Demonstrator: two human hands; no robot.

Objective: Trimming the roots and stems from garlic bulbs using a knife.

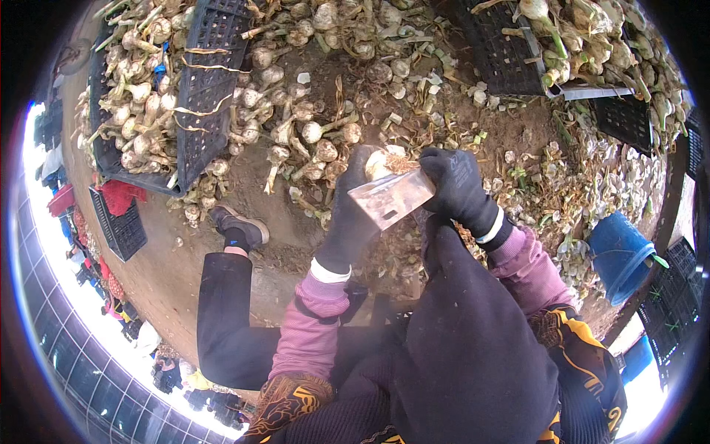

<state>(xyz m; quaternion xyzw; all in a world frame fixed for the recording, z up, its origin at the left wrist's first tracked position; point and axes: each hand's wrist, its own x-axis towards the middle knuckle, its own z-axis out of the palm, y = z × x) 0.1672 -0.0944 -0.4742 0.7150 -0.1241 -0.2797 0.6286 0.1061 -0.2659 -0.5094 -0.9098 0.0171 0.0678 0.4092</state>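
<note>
Both hands wear dark gloves and are raised close together in front of me. My left hand (355, 216) is shut on a garlic bulb (377, 165), whose brown roots point to the right. My right hand (456, 183) grips a broad rectangular metal blade (395, 198) with a small slot; its handle is hidden in the fist. The blade lies just below the bulb and roots as I see them; whether its edge touches the bulb I cannot tell. Beyond the hands, garlic bulbs with stalks (321, 133) lie on the dirt floor.
A black plastic crate (208, 100) heaped with garlic stands at the upper left, another crate (499, 55) at the upper right. Trimmings and peels (546, 188) cover the ground at right, near a blue bucket (621, 255). A smaller black crate (119, 227) with red netting stands left.
</note>
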